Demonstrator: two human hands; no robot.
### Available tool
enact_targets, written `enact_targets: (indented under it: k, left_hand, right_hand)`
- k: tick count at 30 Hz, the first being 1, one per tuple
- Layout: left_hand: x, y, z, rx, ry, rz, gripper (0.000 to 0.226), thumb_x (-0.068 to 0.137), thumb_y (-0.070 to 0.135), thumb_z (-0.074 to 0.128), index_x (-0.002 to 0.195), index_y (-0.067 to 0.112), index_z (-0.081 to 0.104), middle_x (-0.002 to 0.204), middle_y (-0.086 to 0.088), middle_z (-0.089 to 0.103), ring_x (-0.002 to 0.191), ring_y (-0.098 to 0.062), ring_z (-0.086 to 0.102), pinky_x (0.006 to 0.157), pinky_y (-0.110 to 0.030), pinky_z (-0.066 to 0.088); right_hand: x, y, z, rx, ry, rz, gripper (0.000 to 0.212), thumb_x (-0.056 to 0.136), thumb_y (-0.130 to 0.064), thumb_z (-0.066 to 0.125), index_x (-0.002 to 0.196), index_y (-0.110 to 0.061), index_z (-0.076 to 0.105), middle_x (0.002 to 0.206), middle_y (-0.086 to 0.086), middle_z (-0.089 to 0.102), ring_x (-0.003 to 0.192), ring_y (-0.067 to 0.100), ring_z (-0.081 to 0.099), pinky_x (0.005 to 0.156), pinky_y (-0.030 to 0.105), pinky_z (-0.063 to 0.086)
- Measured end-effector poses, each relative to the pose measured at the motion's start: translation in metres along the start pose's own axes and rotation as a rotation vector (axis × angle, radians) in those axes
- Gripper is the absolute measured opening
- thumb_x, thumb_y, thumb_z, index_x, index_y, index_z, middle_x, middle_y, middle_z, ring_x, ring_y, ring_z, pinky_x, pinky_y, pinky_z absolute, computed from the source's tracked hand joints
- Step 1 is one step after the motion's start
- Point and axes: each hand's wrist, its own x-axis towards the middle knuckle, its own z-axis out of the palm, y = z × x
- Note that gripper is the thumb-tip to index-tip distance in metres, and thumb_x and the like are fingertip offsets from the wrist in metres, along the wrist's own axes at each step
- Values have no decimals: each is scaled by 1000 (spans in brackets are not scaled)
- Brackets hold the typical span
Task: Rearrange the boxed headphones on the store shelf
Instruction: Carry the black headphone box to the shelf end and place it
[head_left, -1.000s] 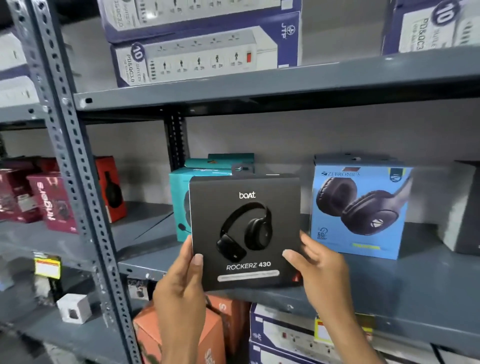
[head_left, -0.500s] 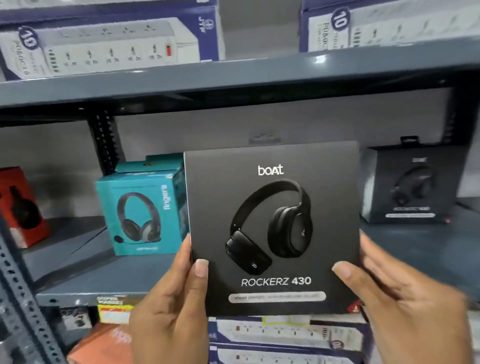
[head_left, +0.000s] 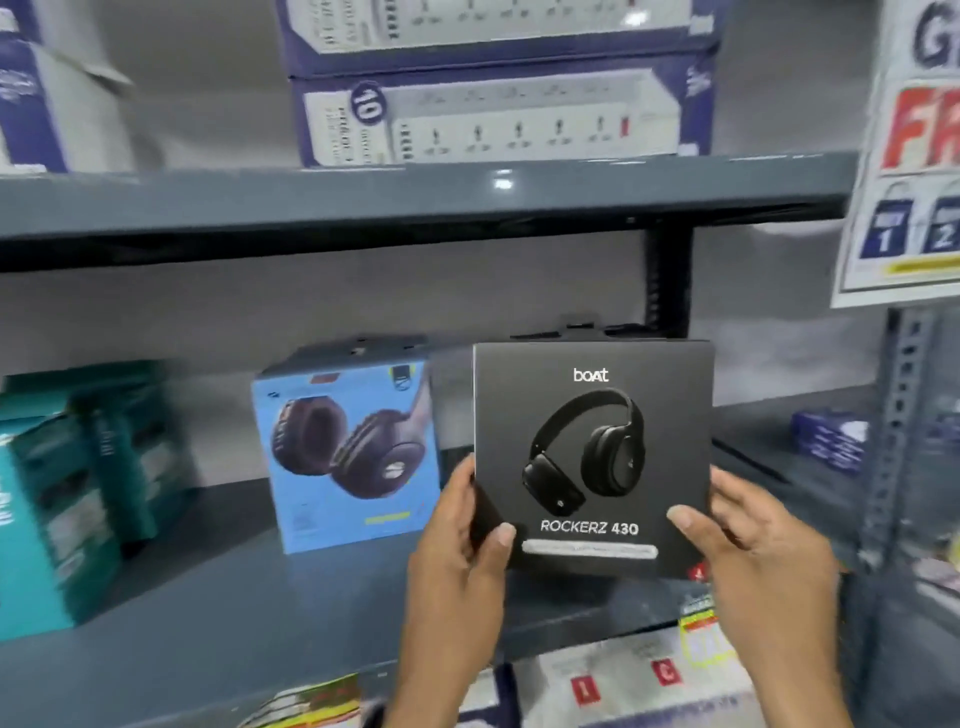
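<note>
- Hands: your left hand (head_left: 457, 551) and right hand (head_left: 748, 551) clamp the black headphone box (head_left: 592, 457) by its lower sides, above the shelf (head_left: 260, 613).
- Set it upright just beside the blue box (head_left: 348, 457); keep its front facing outward.

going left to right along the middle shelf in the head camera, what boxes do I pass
teal headphone boxes → blue headphone box → black boAt Rockerz 430 box, held up by the left hand and right hand → small blue boxes at far right.
</note>
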Motion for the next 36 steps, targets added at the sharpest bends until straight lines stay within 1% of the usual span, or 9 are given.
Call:
enact_targets:
  k: [4, 9, 12, 16, 21, 23, 27, 31, 36]
  left_hand:
    - [43, -33, 66, 33, -117, -14, 81, 91, 10, 60, 163, 40, 37, 165, 26, 49, 157, 0, 42, 134, -46, 31]
    - [64, -47, 91, -9, -194, -143, 80, 101, -12, 53, 156, 38, 25, 172, 11, 36, 159, -4, 35, 137, -45, 22]
    - [66, -45, 97, -11, -194, -177, 66, 105, -8, 55, 150, 34, 32, 162, 16, 48, 144, 12, 48, 133, -36, 29]
    - [82, -27, 97, -136, 65, -355, 34, 111, 41, 51, 143, 30, 53, 149, 13, 60, 135, -5, 55, 126, -39, 34]
    - [115, -3, 114, -324, 123, -486, 62, 109, 66, 23, 95, 32, 73, 87, 23, 84, 83, 5, 72, 94, -25, 48]
    - [123, -8, 124, -364, 117, -507, 69, 107, 69, 20, 98, 30, 76, 79, 16, 85, 86, -2, 74, 86, -27, 52]
    - [131, -22, 132, -452, 154, -580, 84, 97, 83, 32, 133, 21, 77, 128, -10, 82, 129, -32, 70, 124, -54, 43]
    - [132, -29, 134, -413, 192, -559, 75, 93, 82, 47, 125, 24, 82, 118, -10, 86, 118, -35, 78, 114, -56, 55]
    - [120, -21, 139, -411, 257, -587, 63, 95, 76, 53, 120, 26, 83, 104, -6, 88, 105, -33, 81, 107, -56, 60]
  right_hand:
    - [80, 42, -16, -144, 17, 11, 43, 81, -8, 85, 106, -40, 71, 107, 4, 83, 105, 22, 79, 97, 50, 60]
    - [127, 64, -16, -179, -107, 57, 38, 84, 7, 79, 108, -19, 65, 108, 7, 72, 87, 1, 68, 68, 3, 52]
    - [136, 79, -22, -210, -145, 68, 36, 86, 5, 79, 106, -21, 63, 110, 7, 68, 87, -2, 65, 61, 5, 50]
    - [150, 69, -26, 68, -184, 218, 31, 97, -32, 71, 126, -27, 65, 129, 0, 69, 116, 14, 67, 99, 30, 49]
    - [182, 52, -2, 274, -313, 615, 85, 82, -88, 47, 138, -27, 67, 135, 6, 73, 126, 27, 67, 108, 49, 51]
    - [189, 52, 9, 226, -302, 636, 103, 71, -98, 45, 147, -29, 60, 153, 7, 59, 141, 27, 55, 119, 52, 41]
    - [214, 81, 21, 256, -265, 654, 145, 39, -109, 49, 156, -23, 49, 166, 7, 44, 153, 30, 40, 127, 54, 28]
    - [187, 31, 10, 276, -256, 606, 66, 104, -53, 50, 148, -3, 54, 145, 1, 56, 147, 28, 46, 121, 37, 30]
    - [191, 38, 10, 253, -216, 639, 45, 110, -30, 44, 144, -3, 57, 142, 9, 60, 141, 28, 51, 106, 31, 38]
